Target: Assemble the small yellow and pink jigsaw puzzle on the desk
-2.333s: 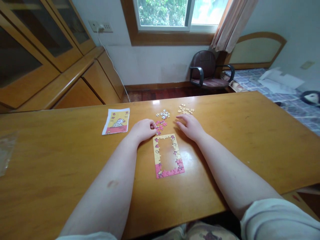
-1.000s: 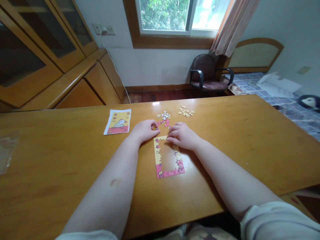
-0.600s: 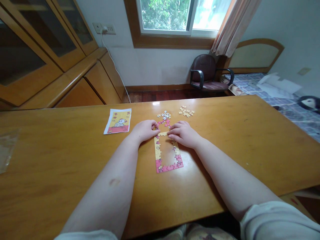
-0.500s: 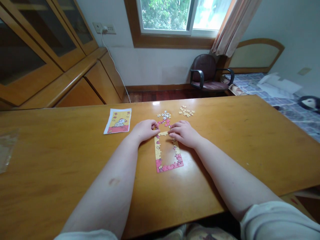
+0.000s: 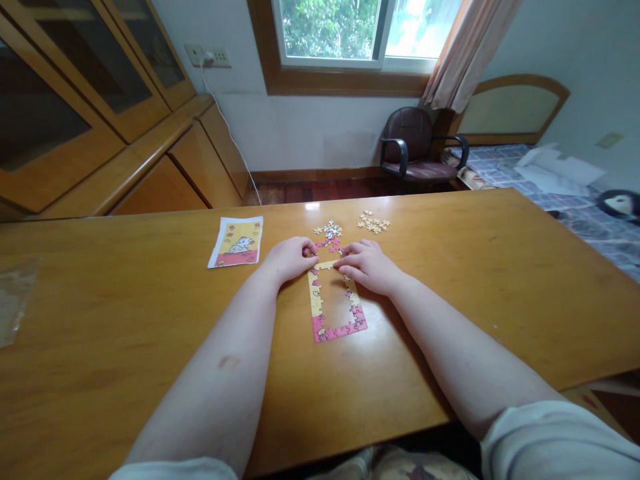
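A jigsaw frame [image 5: 336, 329] in yellow and pink, with an empty middle, lies flat on the wooden table [image 5: 500, 280]. My left hand [image 5: 287, 259] rests curled at its top left corner, fingertips touching the top edge. My right hand [image 5: 367, 267] lies over its top right corner, fingers bent and pressing on the top edge. Whether either hand pinches a loose piece is hidden. Just beyond my fingers lie pink loose pieces [image 5: 332, 245], a white cluster of pieces [image 5: 329, 231] and a yellow cluster of pieces [image 5: 373, 223].
A reference picture card [image 5: 236, 241] lies to the left of my left hand. A clear plastic bag [image 5: 13, 300] sits at the table's far left. Behind the table stand a dark armchair [image 5: 413, 143], wooden cabinets [image 5: 100, 113] and a bed [image 5: 560, 180].
My right hand came in from the yellow cluster to the frame's top right corner. The frame's top edge slid slightly away from me. My left hand stayed curled at the top left corner.
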Motion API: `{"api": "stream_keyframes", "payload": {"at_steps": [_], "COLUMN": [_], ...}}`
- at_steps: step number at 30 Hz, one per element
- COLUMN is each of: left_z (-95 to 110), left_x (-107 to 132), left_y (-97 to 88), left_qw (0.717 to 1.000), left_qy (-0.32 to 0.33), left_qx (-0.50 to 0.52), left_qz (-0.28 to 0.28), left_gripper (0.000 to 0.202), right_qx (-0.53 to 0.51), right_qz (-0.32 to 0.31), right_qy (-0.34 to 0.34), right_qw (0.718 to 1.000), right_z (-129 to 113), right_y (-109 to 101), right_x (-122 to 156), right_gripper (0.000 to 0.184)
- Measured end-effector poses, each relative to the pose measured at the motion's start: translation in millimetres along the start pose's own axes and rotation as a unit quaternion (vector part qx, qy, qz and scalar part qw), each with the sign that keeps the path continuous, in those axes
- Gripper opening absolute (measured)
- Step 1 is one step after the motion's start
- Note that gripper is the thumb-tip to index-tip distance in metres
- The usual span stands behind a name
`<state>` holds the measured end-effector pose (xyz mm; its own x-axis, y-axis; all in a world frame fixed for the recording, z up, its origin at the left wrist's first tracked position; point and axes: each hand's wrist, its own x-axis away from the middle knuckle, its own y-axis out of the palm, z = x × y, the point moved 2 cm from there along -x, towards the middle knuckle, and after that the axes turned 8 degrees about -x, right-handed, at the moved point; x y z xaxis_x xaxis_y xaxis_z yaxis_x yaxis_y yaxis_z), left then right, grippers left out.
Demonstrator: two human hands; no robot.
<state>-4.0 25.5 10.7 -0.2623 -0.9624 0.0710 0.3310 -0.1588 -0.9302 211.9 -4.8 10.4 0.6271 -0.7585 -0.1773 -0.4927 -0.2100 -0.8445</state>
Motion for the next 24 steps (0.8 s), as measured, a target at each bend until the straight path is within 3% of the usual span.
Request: {"api": "stream_keyframes", "payload": {"at_steps": [10, 17, 20, 24], "left_z": [0.9, -1.3, -0.2, 7.7], "left_x": [2.4, -0.5, -2.4, -1.8], "left_y": [-2.1, 4.1, 5.8, 5.8], "left_qw": [1.000, 0.987, 0.967, 0.935], "left_qy": [0.015, 0.026, 0.034, 0.034], "left_qx": [0.018, 0.158, 0.252, 0.351], "left_qz": [-0.005, 0.026, 0.018, -0.037], "left_gripper": [0.015, 0.022, 0.024, 0.030], "right_qx": [0.000, 0.008, -0.003, -0.012], "right_qz": [-0.026, -0.028, 0.009, 0.109], "right_qy": [-0.014, 0.002, 0.000, -0.008], "right_qw": [1.000, 1.000, 1.000, 0.994], "right_z": [-4.4, -5.7, -6.2, -7.8], "right_y": [1.4, 4.0, 3.5, 1.0], "right_x": [0.0, -0.2, 0.0, 1.1], "right_gripper": [0.040, 0.043, 0.043, 0.038]}}
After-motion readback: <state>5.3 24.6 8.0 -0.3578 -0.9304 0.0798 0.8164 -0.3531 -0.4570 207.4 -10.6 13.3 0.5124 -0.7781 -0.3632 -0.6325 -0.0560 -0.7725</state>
